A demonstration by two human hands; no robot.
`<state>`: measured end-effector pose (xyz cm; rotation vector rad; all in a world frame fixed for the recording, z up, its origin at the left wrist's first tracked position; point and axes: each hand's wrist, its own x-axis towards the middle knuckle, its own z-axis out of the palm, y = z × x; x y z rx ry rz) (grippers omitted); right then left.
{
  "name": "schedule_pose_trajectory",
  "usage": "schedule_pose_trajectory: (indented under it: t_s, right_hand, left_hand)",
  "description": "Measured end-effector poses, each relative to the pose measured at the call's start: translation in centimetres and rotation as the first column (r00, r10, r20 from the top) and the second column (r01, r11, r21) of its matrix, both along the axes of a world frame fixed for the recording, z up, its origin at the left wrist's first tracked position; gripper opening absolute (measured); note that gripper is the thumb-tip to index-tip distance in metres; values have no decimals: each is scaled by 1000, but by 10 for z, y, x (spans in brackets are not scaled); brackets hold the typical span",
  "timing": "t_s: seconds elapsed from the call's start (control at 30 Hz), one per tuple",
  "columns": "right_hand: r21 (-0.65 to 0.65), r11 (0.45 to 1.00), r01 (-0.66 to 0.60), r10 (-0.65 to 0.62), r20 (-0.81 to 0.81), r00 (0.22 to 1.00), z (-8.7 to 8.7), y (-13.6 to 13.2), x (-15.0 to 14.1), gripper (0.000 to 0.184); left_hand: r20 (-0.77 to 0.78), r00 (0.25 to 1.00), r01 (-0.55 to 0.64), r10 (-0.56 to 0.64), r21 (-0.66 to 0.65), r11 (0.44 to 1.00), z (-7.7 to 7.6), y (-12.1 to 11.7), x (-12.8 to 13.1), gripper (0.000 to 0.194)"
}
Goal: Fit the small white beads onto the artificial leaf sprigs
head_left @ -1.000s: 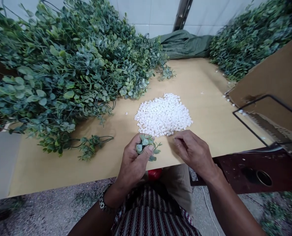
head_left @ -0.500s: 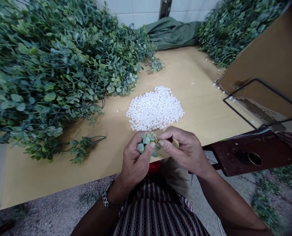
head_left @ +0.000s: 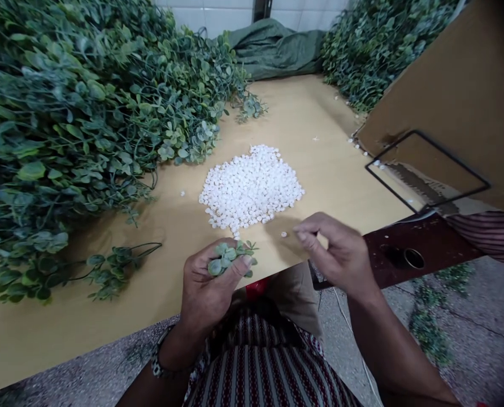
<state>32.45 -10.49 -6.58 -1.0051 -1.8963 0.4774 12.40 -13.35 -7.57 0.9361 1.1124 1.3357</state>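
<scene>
My left hand [head_left: 209,288] is closed round a small sprig of green artificial leaves [head_left: 229,260], thumb pressed across it. My right hand [head_left: 334,249] is apart from the sprig, to its right above the table's front edge. Its thumb and forefinger are pinched together, and whether anything is between them I cannot make out. Just beyond my hands lies a heap of small white plastic pieces [head_left: 252,186]. A single white piece [head_left: 283,234] sits on the table between the heap and my right hand.
A big mound of leafy artificial greenery [head_left: 86,96] covers the table's left side, with a loose stem [head_left: 112,268] in front. More greenery [head_left: 387,45] stands back right beside green cloth [head_left: 277,48]. A cardboard sheet [head_left: 447,102] and black wire frame [head_left: 451,155] are at the right.
My right hand has moved away from the sprig to the right, still pinched. My left hand keeps its hold on the sprig. A single white piece now shows near the heap's front right.
</scene>
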Motion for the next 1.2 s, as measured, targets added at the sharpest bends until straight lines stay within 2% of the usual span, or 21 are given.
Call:
schedule_pose_trajectory:
  t_s: [0.03,0.1,0.33,0.43,0.53,0.6,0.73,0.8,0.87,0.9,1.0,1.03,1.1,1.13,1.2]
  right_hand:
    - [-6,998,66,-66,45,997,-1,3,8,12]
    - [-33,992,123,-118,129,985,-5,10,19,11]
    - [-127,992,14,28,320,947,-11,16,10,8]
    - [-47,999,-11,30,429,903,-15,15,7,13]
    - [120,992,-27,-38,509,860,-19,12,7,13]
    - [176,984,-38,-69,564,823,-20,8,7,16]
    - [128,989,-70,-37,682,731,-16,3,8,26]
    - [113,990,-78,-24,704,709,-15,4,8,26]
    - [123,989,-81,-22,669,743,-14,7,9,25]
    - [126,989,-82,-13,614,790,-13,8,8,23]
    - [46,997,-64,50,263,964,-5,6,1,13]
    - [-4,998,-56,57,111,992,-2,4,-3,10]
    - [-78,995,-65,55,-126,990,5,-3,-13,8]
    - [-75,994,-78,63,-188,980,8,-6,-19,9]
    - [-12,996,-83,79,-205,976,8,-11,-28,12]
  left_hand:
    - [11,1000,-1,1,6,1000,-1,1,-1,4]
    - [22,1000,3,-3,22,1000,-2,3,-1,5]
    - [30,998,45,-46,45,998,-4,6,0,10]
    - [49,998,45,-46,22,999,-3,6,0,10]
    - [69,997,47,-46,-3,999,-2,6,2,9]
    - [86,996,41,-39,-21,999,0,6,4,8]
    - [136,991,14,-7,-49,999,2,6,5,7]
    - [166,986,14,-5,-53,998,2,6,6,8]
    - [186,983,16,-7,-46,999,2,6,6,7]
    - [191,981,18,-9,-41,999,3,6,7,7]
    - [210,977,38,-32,-25,999,3,6,10,7]
    - [218,975,49,-44,-19,999,4,6,11,6]
    - [240,969,66,-64,-3,998,4,5,15,7]
    - [254,965,66,-66,6,998,3,5,18,7]
    - [285,957,56,-60,21,998,2,5,22,9]
